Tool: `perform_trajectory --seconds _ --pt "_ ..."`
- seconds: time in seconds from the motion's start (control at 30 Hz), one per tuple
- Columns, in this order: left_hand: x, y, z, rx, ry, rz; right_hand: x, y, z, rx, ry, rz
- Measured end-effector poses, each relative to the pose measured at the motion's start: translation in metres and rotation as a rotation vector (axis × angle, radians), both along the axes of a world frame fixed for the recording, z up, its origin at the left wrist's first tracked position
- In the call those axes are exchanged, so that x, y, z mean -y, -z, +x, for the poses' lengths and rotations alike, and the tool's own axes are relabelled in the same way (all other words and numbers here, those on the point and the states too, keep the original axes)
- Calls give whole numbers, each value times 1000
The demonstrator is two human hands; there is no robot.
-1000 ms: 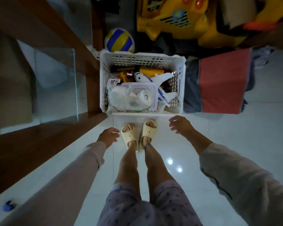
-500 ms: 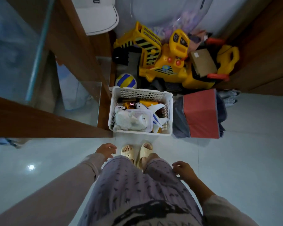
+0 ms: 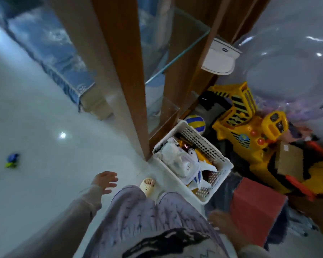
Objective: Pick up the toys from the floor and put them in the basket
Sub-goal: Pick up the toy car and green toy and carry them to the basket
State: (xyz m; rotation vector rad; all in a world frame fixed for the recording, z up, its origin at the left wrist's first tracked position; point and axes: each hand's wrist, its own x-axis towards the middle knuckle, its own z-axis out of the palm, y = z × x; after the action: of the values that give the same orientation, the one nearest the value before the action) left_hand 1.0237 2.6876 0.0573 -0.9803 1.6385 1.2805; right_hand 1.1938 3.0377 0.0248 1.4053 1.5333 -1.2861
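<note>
The white plastic basket [image 3: 223, 165] stands on the floor just right of my feet. It holds a toy plane [image 3: 198, 171], a white soft toy in a clear box and other toys. A small blue and green toy [image 3: 12, 160] lies on the pale floor far to the left. My left hand [image 3: 105, 181] hangs beside my leg with fingers spread and nothing in it. My right hand [image 3: 223, 223] is blurred at the lower right, below the basket; it seems to hold nothing.
A wooden partition post [image 3: 123, 75] with glass shelves rises just left of the basket. Behind the basket are a blue and yellow ball [image 3: 195, 122], a big yellow ride-on digger [image 3: 250, 131] and a red and grey folded mat [image 3: 254, 209]. The tiled floor spreads out to the left.
I have stood up and the view has swung left. The basket has slid to the right of the frame, and the blue and green toy on the floor shows at the far left.
</note>
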Motion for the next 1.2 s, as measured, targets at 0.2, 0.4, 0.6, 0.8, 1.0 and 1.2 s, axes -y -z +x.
perform_trajectory --seconds 0.2,0.4,0.6,0.8,1.0,1.2 --pt "22 26 139 63 -314 -105 -35 27 -65 0 -423 117" --pt "20 51 263 184 -570 -79 5 59 -105 18 -942 132" --pt "8 62 341 314 -802 -127 121 51 -141 -92 -1283 29" --pt "17 74 348 311 -909 -133 222 36 -176 -206 -1481 -70" --pt "103 89 308 237 -852 -181 282 43 -202 -160 -1466 -38" --pt "238 55 223 119 -826 -126 326 57 -216 -80 -1447 72"
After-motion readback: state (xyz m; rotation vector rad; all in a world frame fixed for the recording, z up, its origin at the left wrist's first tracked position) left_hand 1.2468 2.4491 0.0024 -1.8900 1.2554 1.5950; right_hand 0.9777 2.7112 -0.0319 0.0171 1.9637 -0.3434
